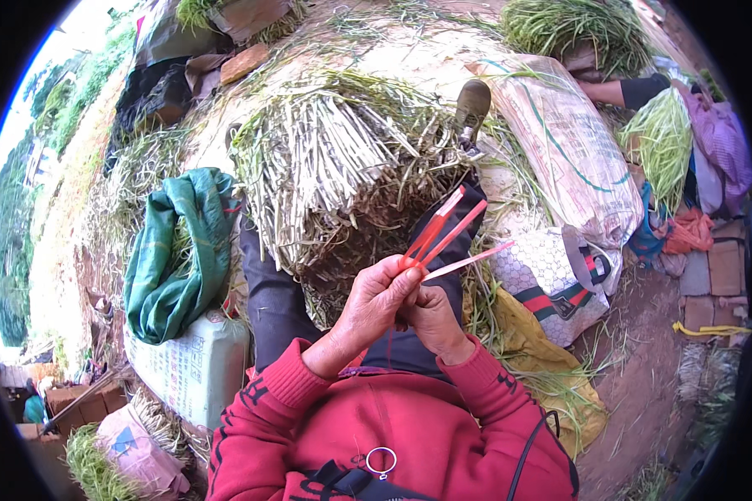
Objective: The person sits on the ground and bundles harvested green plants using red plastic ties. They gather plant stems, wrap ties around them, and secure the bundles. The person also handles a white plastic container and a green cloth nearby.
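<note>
My left hand (pixel 368 302) and my right hand (pixel 436 324) meet in front of my lap. Red plastic strips (pixel 433 235) fan up and to the right from the pinched fingers of my left hand. Curled against it, my right hand is closed, and whatever lies in its fingers is hidden. Just beyond the hands, a big heap of stalks (pixel 309 146) with pale stems and dark, rooty ends lies between my legs.
A green cloth (pixel 180 255) lies at left above a white sack (pixel 194 363). Right of my leg are a patterned bag (pixel 543 267), a yellow sack (pixel 539 351) and a long woven sack (pixel 551 134). Another person's arm (pixel 606 92) reaches in at far right, near a green bundle (pixel 660 150).
</note>
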{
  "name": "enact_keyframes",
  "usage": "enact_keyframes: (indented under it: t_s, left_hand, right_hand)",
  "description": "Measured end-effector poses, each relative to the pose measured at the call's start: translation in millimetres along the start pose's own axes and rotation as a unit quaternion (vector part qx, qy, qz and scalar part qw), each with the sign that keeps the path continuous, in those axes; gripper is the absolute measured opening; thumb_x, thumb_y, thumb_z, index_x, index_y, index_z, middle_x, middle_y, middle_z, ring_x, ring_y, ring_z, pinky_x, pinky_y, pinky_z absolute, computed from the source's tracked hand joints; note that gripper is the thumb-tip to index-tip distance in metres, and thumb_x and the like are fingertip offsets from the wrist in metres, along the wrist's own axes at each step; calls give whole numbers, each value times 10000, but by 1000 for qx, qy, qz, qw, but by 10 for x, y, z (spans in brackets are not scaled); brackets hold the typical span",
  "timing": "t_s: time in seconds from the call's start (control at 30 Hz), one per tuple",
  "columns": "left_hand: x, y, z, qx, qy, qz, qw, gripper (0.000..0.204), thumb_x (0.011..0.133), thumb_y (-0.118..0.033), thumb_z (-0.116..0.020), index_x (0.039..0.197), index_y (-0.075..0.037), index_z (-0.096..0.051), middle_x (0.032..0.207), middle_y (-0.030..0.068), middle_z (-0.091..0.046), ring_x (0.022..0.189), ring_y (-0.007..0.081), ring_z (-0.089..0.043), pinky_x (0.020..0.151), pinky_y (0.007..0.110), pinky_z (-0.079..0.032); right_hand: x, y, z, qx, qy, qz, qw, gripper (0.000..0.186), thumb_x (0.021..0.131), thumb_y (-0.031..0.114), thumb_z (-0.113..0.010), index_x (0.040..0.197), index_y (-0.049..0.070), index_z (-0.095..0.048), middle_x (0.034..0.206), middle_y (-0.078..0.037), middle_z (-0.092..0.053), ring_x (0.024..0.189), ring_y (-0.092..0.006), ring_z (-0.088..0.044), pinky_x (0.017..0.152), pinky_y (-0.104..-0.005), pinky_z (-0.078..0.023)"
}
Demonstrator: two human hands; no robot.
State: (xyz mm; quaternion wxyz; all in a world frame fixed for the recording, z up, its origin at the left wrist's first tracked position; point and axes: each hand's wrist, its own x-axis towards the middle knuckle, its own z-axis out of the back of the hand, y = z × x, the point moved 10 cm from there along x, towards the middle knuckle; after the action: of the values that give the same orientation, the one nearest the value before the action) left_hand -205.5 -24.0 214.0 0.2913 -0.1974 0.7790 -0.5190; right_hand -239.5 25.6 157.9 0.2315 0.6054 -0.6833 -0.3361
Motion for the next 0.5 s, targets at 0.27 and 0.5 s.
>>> enact_keyframes:
  t_s: [0.27, 0.5]
  left_hand:
    - [-1043, -336, 1476, -84, -180, -148, 969, 127, 957, -164, -485, 966, -51, -540, 638, -61, -431, 525, 20, -372, 479, 163, -352]
    - [-1436, -462, 2422, -78, -294, -184, 935, 149, 968, -185, -457, 942, -59, -532, 677, -9, -531, 576, 63, -492, 542, 190, -409]
  right_hand:
    - [537, 149, -1114, -153, 62, 52, 985, 521, 830, 89, -664, 1291, -17, -444, 851, 21, -547, 727, -24, -482, 637, -147, -404]
    - [933, -285, -2007, -123, 107, 67, 984, 215, 876, 140, -598, 1027, -12, -605, 860, -38, -551, 563, -68, -475, 498, -188, -368]
